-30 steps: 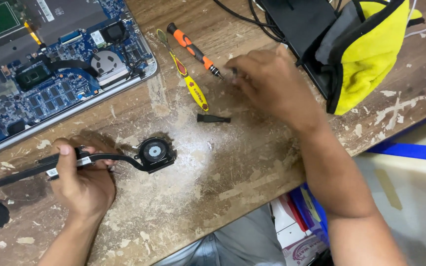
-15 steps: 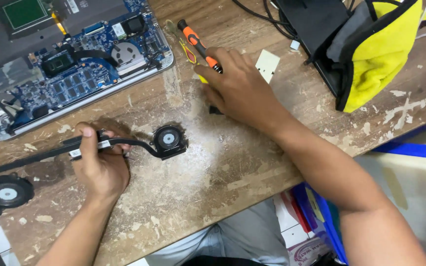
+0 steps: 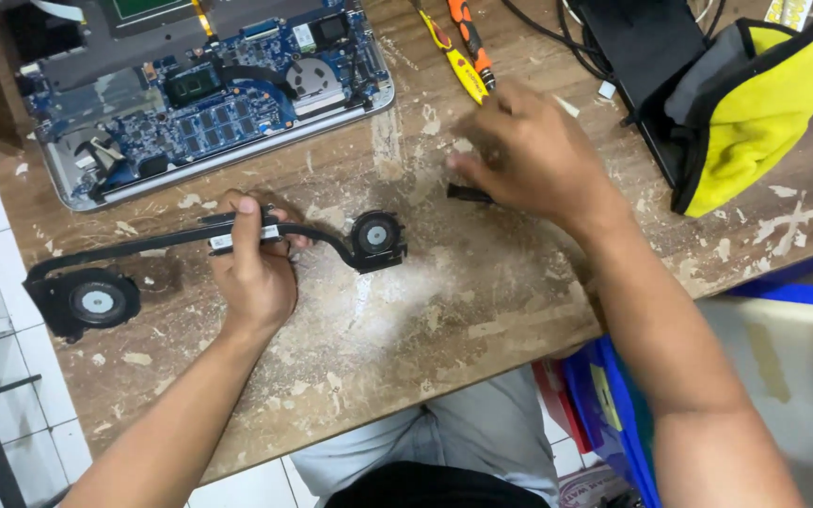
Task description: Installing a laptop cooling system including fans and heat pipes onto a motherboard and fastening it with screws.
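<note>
- The black cooling assembly [image 3: 143, 240], a heat pipe with a fan at each end, lies on the worn wooden table [image 3: 482, 310].
- The left hand [image 3: 254, 268] grips its pipe mid-length.
- The right hand [image 3: 529, 155] curls, fingertips touching a small black part [image 3: 470, 194].
- An opened laptop [image 3: 209, 94] sits beyond; a yellow tool [image 3: 458, 66] and an orange screwdriver [image 3: 470, 38] are near.

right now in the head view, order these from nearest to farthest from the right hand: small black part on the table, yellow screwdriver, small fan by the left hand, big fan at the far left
1. Small black part, right under the right hand, at its fingertips.
2. Yellow screwdriver, just above the hand, beside the orange one.
3. Small fan, toward the left hand, at the heat pipe's right end.
4. Big fan, far left end of the pipe.
</note>
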